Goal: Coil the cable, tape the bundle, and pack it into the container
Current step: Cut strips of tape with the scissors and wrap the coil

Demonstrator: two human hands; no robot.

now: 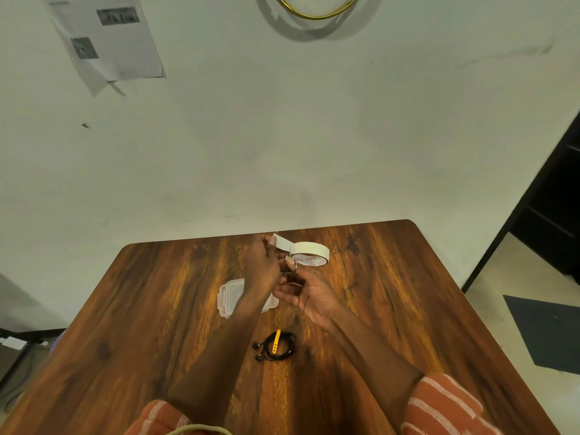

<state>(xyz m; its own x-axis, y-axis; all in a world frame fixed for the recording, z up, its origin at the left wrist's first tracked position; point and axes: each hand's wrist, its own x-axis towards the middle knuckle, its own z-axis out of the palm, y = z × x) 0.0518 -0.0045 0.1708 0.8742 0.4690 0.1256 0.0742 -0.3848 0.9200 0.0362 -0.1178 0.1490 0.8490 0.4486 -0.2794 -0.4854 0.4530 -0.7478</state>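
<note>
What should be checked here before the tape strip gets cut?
1. Strip pulled free of the tape roll: ok, left hand holds its end.
2. Scissors in right hand: ok, blades at the strip beside the roll.
3. Blades open around the strip: cannot tell, too small.
4. Cable coiled: ok, lies on the table with a yellow tie.
5. Container open: cannot tell, partly hidden by the left arm.

Glossy wood-grain table [376,293], translucent plastic container [229,296], matt paper tape roll [310,248].
</note>
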